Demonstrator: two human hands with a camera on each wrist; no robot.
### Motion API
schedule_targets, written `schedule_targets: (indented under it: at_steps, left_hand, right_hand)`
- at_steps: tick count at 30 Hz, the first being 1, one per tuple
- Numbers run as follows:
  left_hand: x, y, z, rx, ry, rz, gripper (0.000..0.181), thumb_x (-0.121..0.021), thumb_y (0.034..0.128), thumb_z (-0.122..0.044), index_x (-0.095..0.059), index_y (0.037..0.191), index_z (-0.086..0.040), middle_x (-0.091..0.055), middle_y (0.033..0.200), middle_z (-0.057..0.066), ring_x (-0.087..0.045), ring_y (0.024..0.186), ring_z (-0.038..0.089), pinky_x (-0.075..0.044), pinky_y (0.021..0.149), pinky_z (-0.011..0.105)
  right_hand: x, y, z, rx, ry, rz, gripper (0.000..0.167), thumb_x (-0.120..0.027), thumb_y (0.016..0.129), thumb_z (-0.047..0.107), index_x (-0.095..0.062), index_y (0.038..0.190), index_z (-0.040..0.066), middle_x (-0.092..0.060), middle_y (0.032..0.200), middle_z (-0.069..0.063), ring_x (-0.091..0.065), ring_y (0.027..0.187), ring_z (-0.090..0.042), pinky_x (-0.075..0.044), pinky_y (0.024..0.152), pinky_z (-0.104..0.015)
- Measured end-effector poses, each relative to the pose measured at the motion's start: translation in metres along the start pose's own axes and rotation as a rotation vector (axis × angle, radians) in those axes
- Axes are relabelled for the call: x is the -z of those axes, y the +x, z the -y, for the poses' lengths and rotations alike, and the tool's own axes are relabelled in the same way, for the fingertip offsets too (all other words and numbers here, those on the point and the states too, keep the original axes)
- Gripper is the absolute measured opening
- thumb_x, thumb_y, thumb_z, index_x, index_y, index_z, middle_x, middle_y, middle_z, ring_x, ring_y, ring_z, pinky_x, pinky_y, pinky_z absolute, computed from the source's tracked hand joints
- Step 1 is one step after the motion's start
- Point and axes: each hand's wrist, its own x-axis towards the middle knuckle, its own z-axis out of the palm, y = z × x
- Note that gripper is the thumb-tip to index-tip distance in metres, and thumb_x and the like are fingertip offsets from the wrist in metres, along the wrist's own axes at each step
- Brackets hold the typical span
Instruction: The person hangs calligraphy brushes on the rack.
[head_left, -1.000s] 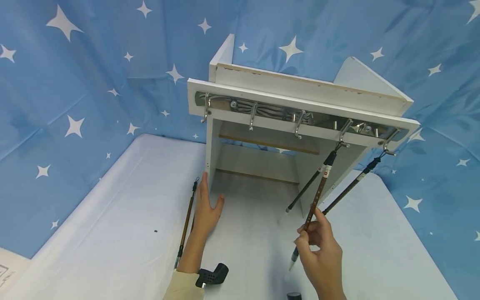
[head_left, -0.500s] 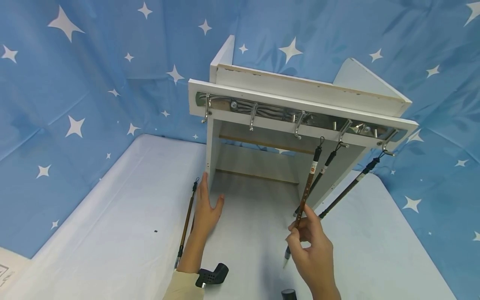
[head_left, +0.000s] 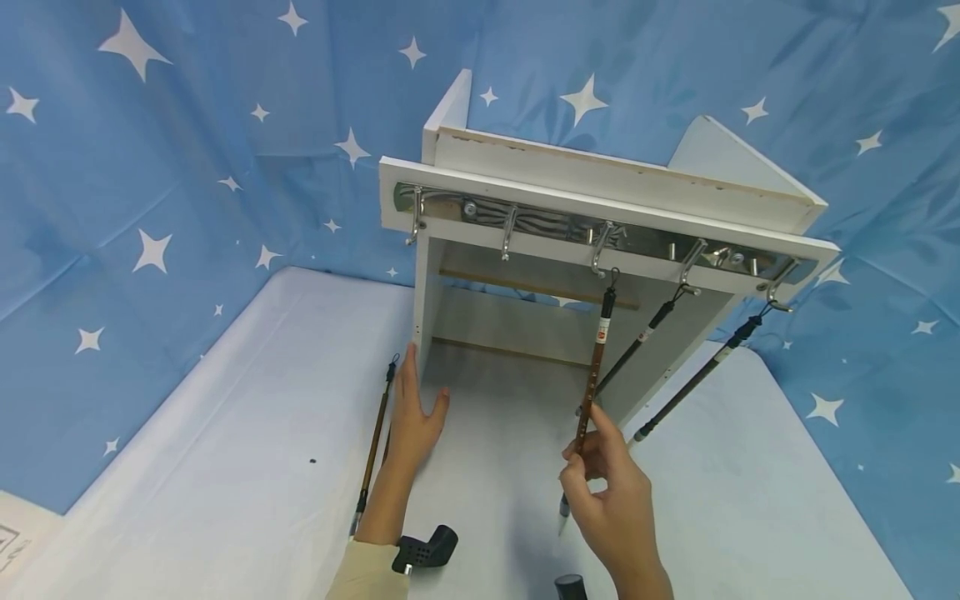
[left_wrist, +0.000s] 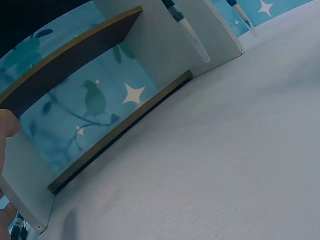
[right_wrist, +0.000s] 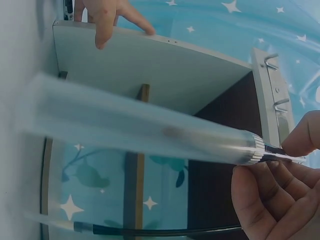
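Observation:
My right hand (head_left: 617, 492) pinches a brown brush (head_left: 592, 375) by its lower shaft, tip down; the loop at its top is right at the middle hook (head_left: 600, 250), and whether it touches cannot be told. In the right wrist view the brush's clear cap (right_wrist: 150, 132) crosses in front. Two dark brushes hang from the hooks to the right, one of them (head_left: 697, 375) on the last hook. My left hand (head_left: 414, 425) rests with straight fingers against the left side panel of the white shelf unit (head_left: 423, 308).
Brown brushes (head_left: 378, 433) lie on the white cloth left of the shelf unit. Two bare hooks (head_left: 508, 233) are on the left of the metal rail. A blue curtain with stars (head_left: 225, 125) stands behind.
The right hand has carried the brown brush leftward, from in front of the fourth hook to just below the middle one. The left hand has stayed in place.

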Motion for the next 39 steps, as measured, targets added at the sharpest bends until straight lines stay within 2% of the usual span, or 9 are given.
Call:
schedule_targets:
  at_steps: [15, 39]
  left_hand:
    - [-0.0019, 0.0006, 0.0030, 0.009, -0.010, 0.000, 0.080, -0.056, 0.0884, -0.015, -0.003, 0.148, -0.023, -0.017, 0.150, 0.015, -0.021, 0.136, 0.034, -0.028, 0.102, 0.058]
    - [-0.0011, 0.0001, 0.0028, 0.015, -0.006, 0.001, 0.079, -0.056, 0.0887, -0.017, -0.004, 0.148, -0.024, -0.017, 0.150, 0.014, -0.021, 0.136, 0.034, -0.029, 0.102, 0.058]
  right_hand:
    - [-0.0040, 0.0010, 0.0010, -0.001, -0.007, 0.017, 0.057, -0.054, 0.069, -0.014, -0.047, 0.125, -0.004, -0.058, 0.074, 0.001, -0.051, 0.058, 0.001, -0.044, 0.055, -0.009]
    - [-0.0071, -0.0001, 0.0021, -0.052, -0.011, 0.036, 0.057, -0.054, 0.070, -0.012, -0.048, 0.126, -0.002, -0.058, 0.073, 0.003, -0.050, 0.057, 0.003, -0.044, 0.053, -0.009]
